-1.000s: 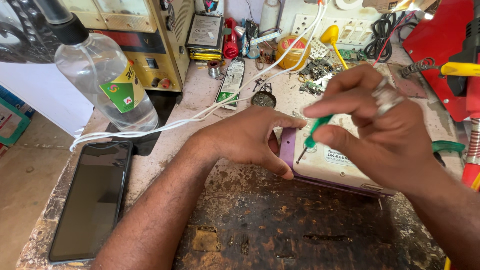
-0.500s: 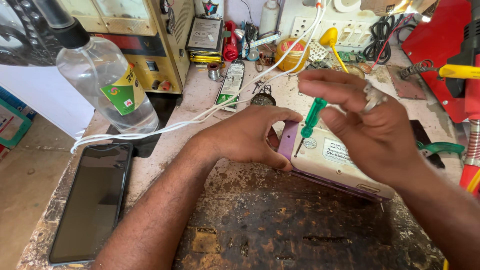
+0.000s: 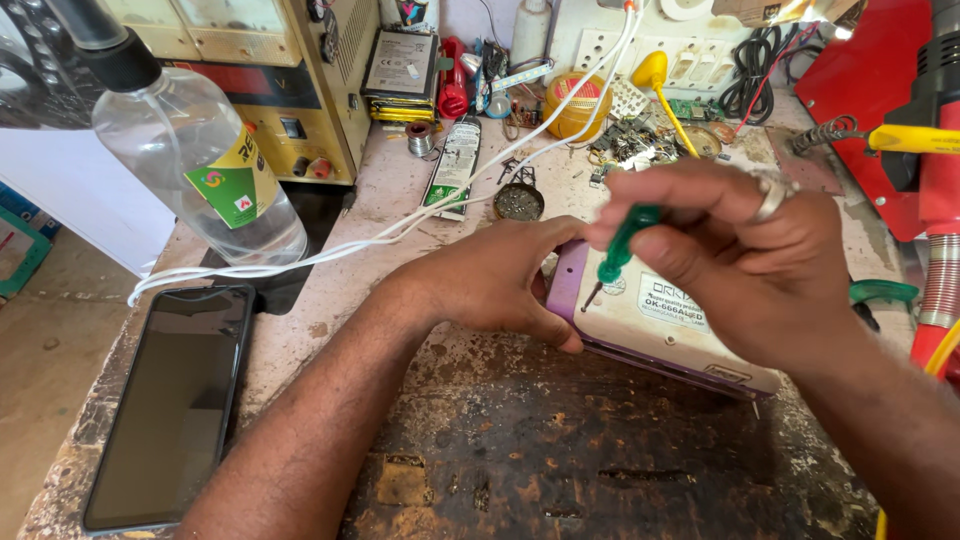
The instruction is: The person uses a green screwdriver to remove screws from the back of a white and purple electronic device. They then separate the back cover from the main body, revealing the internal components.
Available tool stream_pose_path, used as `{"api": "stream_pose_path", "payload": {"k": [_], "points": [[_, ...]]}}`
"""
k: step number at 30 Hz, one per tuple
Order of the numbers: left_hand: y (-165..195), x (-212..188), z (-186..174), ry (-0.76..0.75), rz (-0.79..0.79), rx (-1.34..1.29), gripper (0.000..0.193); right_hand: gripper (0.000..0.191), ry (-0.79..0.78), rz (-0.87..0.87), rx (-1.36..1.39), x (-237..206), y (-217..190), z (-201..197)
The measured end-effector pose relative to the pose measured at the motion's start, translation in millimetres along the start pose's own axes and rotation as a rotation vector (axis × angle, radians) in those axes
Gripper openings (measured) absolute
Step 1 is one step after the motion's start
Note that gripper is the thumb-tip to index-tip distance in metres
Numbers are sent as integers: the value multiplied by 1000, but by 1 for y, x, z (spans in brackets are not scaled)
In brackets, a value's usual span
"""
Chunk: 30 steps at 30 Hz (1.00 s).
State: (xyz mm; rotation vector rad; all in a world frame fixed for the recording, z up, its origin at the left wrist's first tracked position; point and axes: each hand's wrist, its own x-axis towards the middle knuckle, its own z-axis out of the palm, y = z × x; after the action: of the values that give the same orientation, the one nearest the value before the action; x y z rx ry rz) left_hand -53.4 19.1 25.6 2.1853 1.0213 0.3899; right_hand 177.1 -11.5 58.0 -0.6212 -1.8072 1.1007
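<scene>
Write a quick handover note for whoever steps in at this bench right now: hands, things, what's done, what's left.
Left hand: steadies the left end of the small purple-edged device on the workbench.
Right hand: fingers pinch the green-handled screwdriver, tip on the device's near-left corner.
Nearby: dark phone and clear bottle, both to the left.
Done: tip seated at that corner.
Left: casing looks closed; probably work that corner.

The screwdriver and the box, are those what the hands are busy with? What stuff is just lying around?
In use: green screwdriver in right hand; purple-edged box steadied by left hand.
Lying about: phone, clear bottle, white cable.
</scene>
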Motion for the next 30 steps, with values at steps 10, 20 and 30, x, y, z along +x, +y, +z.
{"api": "stream_pose_path", "payload": {"k": [10, 20, 30], "points": [[7, -1, -1, -38, -87, 26, 105, 38, -92, -195, -349, 5, -10, -2], [6, -4, -4, 9, -40, -58, 101, 46, -53, -285, -507, 0, -12, 9], [6, -3, -3, 16, -46, -81, 100, 47, -51, -273, -188, -4, 1, 16]]}}
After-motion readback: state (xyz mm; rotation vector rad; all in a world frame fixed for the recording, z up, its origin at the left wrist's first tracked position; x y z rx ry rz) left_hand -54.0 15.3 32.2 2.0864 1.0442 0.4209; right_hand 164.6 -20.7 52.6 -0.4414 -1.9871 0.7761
